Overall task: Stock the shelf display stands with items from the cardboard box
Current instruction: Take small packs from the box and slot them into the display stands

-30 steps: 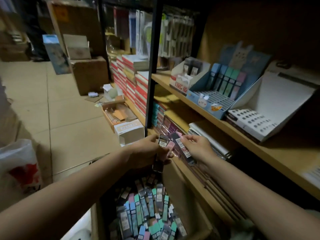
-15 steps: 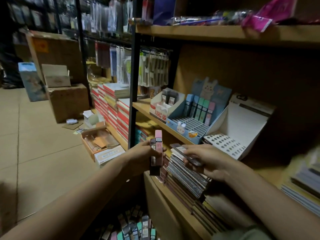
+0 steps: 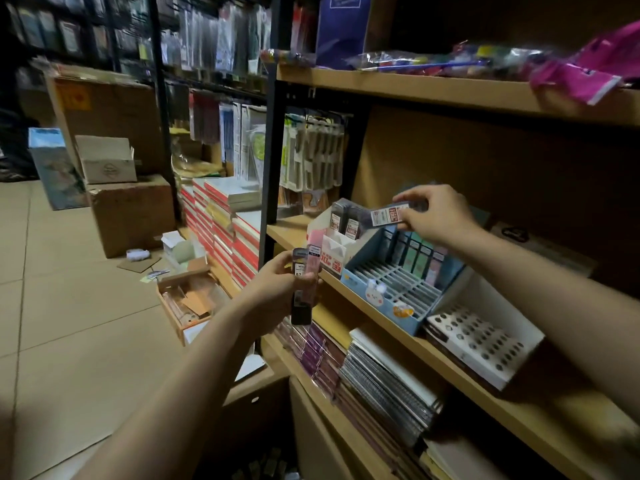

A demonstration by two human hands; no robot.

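Shelf [image 3: 408, 344], right hand [image 3: 431, 216] over white stand [image 3: 334, 242]

Middle shelf [image 3: 460, 367], wooden: a white display stand [image 3: 332, 245] sits near its left end at the front edge, holding dark packs upright. Just beside it to the right stands a blue display stand [image 3: 388, 299] with a slotted grid, then a white perforated stand [image 3: 485, 344]. Lower shelf [image 3: 332, 420]: notebooks [image 3: 384, 382] lie stacked flat. Floor [image 3: 69, 306], tiled: cardboard boxes [image 3: 131, 216] and an open wooden tray [image 3: 187, 303].
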